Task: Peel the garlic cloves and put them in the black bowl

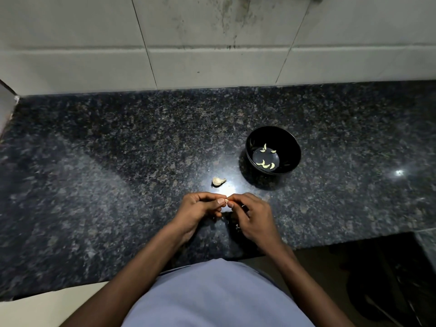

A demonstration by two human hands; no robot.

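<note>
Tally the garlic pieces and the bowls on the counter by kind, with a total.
Peeled cloves in the bowl: 6
Clove pinched between both hands' fingers: 1
Unpeeled garlic piece on the counter: 1
Black bowl: 1
Total: 9

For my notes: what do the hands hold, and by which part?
Both hands, left hand and right hand, pinch one garlic clove between their fingertips, one at each end.

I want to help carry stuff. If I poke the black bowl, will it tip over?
Probably not: the black bowl sits upright on the flat counter. It likely slides easily, since the stone looks shiny. It seems light, holding only a few garlic cloves.
</note>
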